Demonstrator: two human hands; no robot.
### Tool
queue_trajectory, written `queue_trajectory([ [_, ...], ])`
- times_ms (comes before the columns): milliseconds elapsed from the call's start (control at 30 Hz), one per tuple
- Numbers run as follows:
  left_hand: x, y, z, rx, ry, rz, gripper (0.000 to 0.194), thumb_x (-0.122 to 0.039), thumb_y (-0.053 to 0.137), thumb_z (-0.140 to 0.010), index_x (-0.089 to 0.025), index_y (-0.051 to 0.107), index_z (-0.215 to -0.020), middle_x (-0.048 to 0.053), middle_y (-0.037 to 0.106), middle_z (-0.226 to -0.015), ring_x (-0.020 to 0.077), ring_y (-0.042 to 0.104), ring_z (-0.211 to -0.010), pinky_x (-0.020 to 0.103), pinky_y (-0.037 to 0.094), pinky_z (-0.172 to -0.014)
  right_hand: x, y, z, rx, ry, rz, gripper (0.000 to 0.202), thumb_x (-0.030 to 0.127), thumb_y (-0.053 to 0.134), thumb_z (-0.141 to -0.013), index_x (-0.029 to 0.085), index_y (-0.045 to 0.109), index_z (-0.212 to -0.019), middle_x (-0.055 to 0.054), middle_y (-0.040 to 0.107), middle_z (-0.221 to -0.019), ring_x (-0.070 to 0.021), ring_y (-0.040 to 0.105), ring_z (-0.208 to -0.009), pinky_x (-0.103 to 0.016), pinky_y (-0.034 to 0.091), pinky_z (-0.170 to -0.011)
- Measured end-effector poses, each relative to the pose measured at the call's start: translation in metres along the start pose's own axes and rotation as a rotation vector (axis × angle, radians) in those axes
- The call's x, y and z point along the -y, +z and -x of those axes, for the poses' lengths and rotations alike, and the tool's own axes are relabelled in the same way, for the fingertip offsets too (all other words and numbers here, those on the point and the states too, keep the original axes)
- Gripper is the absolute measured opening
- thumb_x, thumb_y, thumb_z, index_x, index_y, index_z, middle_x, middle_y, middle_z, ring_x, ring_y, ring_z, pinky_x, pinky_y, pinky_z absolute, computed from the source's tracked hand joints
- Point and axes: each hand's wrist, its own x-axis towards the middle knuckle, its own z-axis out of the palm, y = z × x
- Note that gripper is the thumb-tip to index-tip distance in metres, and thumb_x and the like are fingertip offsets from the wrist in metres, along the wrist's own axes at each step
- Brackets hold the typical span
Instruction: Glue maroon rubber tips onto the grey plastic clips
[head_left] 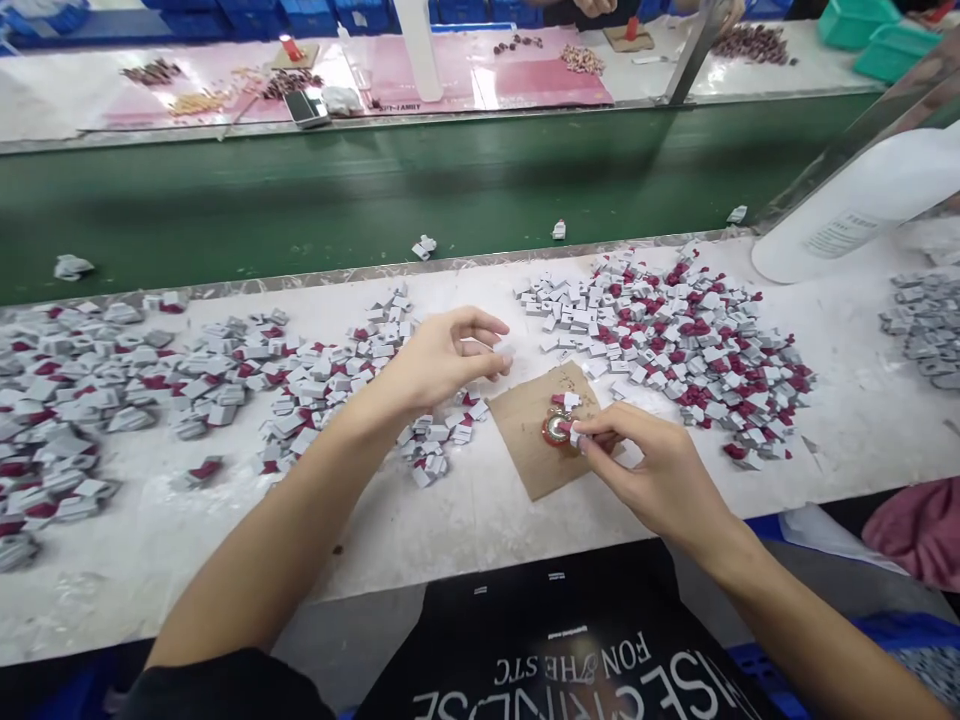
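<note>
My right hand pinches a small white-and-maroon plastic piece between thumb and fingertips, at a small round dish with a red rim. The dish sits on a brown cardboard square. Just beyond it, another white-and-maroon piece shows at the dish's far edge. My left hand hovers left of the cardboard, fingers curved and apart, with nothing visible in it. Below that hand lies a loose group of similar pieces.
Heaps of white-and-maroon pieces lie left and right. A white bottle leans at the right. Beyond the table edge runs a green belt with several pieces on it. Across it, a co-worker's hand shows at another bench.
</note>
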Motion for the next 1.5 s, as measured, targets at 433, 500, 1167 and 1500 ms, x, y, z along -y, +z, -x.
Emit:
queue_trajectory([
  [433, 0.026, 0.012, -0.010, -0.144, 0.311, -0.668, 0.021, -0.006, 0.058, -0.091, -0.021, 0.073, -0.096, 0.010, 0.078, -0.102, 0.0297, 0.074, -0.098, 0.042, 0.057, -0.091, 0.000, -0.001, -0.002, 0.031, 0.004, 0.011, 0.014, 0.017, 0.070, -0.105, 0.024, 0.082, -0.105, -0.005, 0.083, -0.100, -0.0197, 0.074, -0.080, -0.032, 0.060, -0.068],
  [500, 0.024, 0.013, -0.011, -0.195, 0.284, -0.648, 0.016, -0.012, 0.061, -0.094, -0.020, 0.072, -0.101, 0.010, 0.078, -0.103, 0.0295, 0.074, -0.098, 0.041, 0.056, -0.091, 0.001, -0.002, -0.003, 0.021, 0.004, 0.012, 0.014, 0.017, 0.070, -0.104, 0.024, 0.082, -0.105, -0.005, 0.083, -0.099, -0.0197, 0.074, -0.078, -0.033, 0.061, -0.069],
  [1167, -0.004, 0.034, -0.002, 0.199, -0.037, 0.571, 0.034, -0.031, 0.098, -0.082, -0.020, 0.079, -0.108, 0.004, 0.079, -0.094, 0.0153, 0.075, -0.084, 0.029, 0.062, -0.083, 0.002, -0.004, -0.042, -0.388, 0.144, -0.542, 0.008, 0.030, 0.087, -0.093, 0.027, 0.084, -0.100, -0.003, 0.083, -0.100, -0.0223, 0.081, -0.096, -0.037, 0.070, -0.088],
  [1500, -0.008, 0.045, 0.003, 0.173, -0.022, 0.556, 0.035, -0.018, 0.096, -0.078, -0.018, 0.084, -0.111, 0.006, 0.084, -0.094, 0.0185, 0.079, -0.086, 0.038, 0.064, -0.098, -0.017, 0.017, -0.061, -0.292, 0.181, -0.683, 0.030, 0.050, 0.082, -0.097, 0.028, 0.078, -0.116, -0.006, 0.080, -0.112, -0.0260, 0.080, -0.106, -0.046, 0.070, -0.097],
])
